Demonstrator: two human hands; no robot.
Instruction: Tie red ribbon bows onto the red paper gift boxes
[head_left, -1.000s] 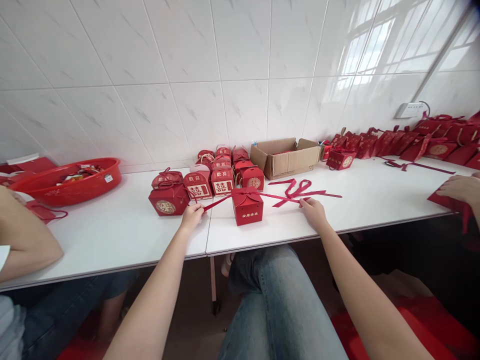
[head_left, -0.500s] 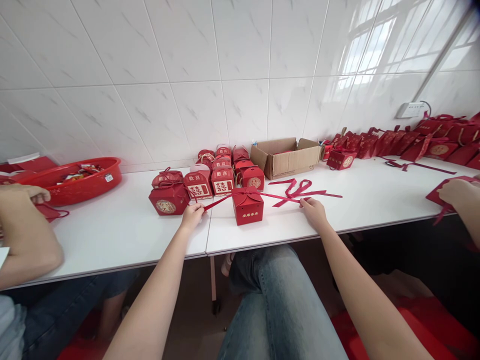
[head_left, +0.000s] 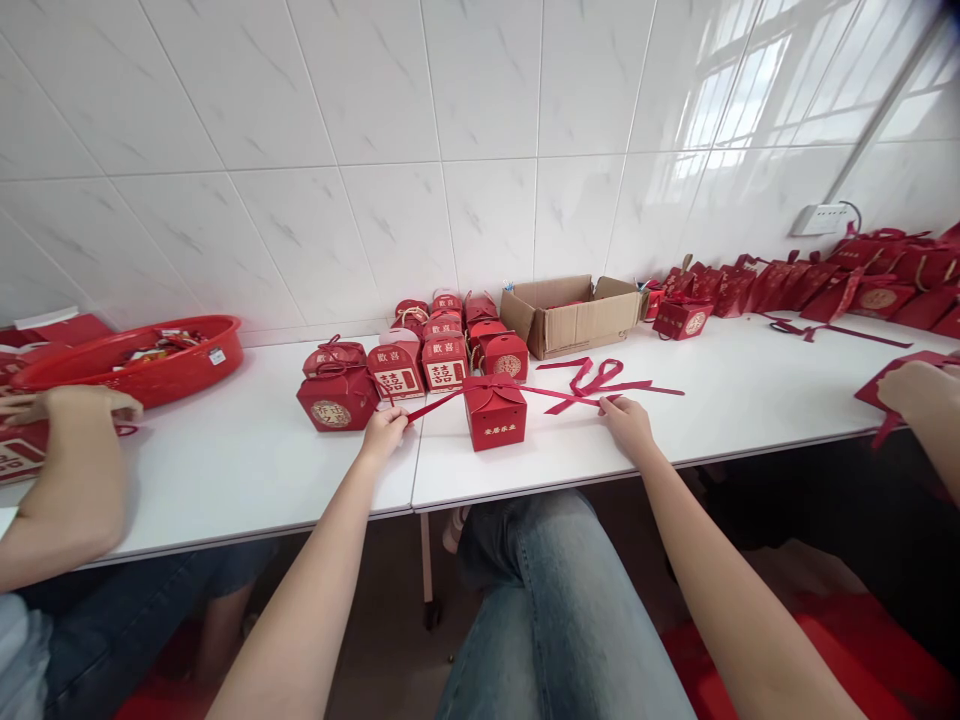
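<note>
A small red gift box (head_left: 496, 418) with gold characters stands upright on the white table in front of me. A red ribbon (head_left: 439, 404) crosses its folded top and stretches out to both sides. My left hand (head_left: 386, 431) is closed on the ribbon's left end, beside the box. On the other side, my right hand (head_left: 626, 428) pinches the right end near the tabletop. Loose red ribbons (head_left: 592, 385) lie behind my right hand. Just beyond my left hand sits a finished-looking red box (head_left: 339, 398) with a round gold emblem.
Several red boxes (head_left: 445, 362) cluster behind, next to an open cardboard carton (head_left: 581, 318). A red plastic basin (head_left: 187, 371) holds small wrapped items at left. Another person's arm (head_left: 75, 480) rests there; a co-worker's hand (head_left: 916, 392) holds a box at right. More red boxes line the wall.
My hands and the ribbon hold nearly the same position. The person at left has shifted their hands, and a red box with a pale panel now shows under them.
</note>
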